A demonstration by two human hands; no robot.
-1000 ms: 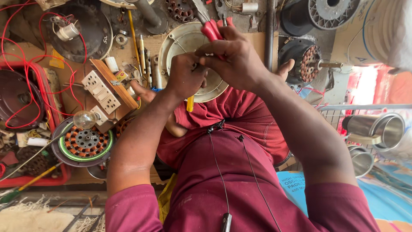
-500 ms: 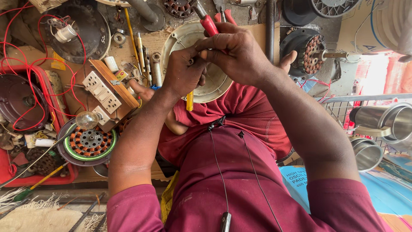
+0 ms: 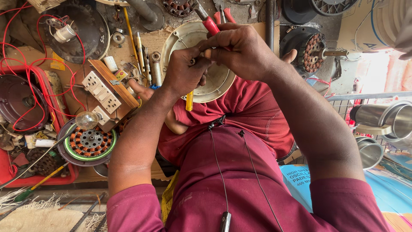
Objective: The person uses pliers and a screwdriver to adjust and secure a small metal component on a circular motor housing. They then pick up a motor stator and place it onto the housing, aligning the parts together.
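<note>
Your hands have lifted slightly nearer the camera. Your right hand (image 3: 244, 51) grips red-handled pliers (image 3: 209, 23); your left hand (image 3: 184, 73) pinches a yellow-handled screwdriver (image 3: 189, 100), held upright over the cream fan cover (image 3: 214, 81).

A tan cardboard box (image 3: 365, 21) with dark print stands at the top right corner, beside a white ribbed tub. A light blue package (image 3: 302, 180) with dark lettering lies low right, beside the person's sleeve
</note>
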